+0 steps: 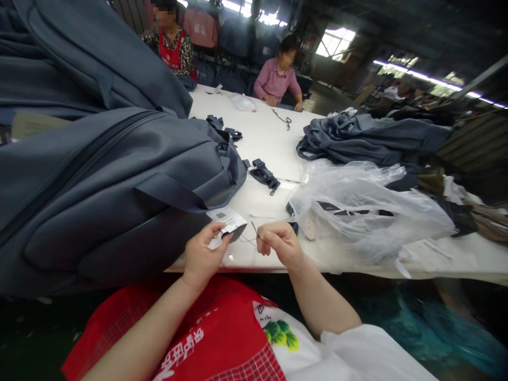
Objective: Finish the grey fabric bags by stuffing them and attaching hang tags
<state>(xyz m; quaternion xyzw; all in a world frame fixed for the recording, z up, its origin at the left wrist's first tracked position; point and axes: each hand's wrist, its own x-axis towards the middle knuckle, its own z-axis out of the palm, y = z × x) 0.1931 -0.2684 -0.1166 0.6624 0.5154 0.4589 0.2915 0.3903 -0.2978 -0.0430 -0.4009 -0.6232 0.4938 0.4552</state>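
My left hand (204, 248) pinches a small white paper tag (228, 222) at the near edge of the white table (270, 137). Just right of it, my right hand (280, 242) is closed in a pinch on a thin dark string or pin (254, 228) that reaches toward the tag. The two hands are a few centimetres apart. A large grey-blue backpack (119, 174) lies on its side right beside my left hand, and the tag sits against its lower corner.
A crumpled clear plastic bag (365, 209) with dark straps inside lies right of my hands. Loose black straps (262, 173) lie mid-table. Grey-blue fabric (365, 138) is heaped far right, more backpacks (87, 58) stacked left. Two people (278, 79) sit at the far end.
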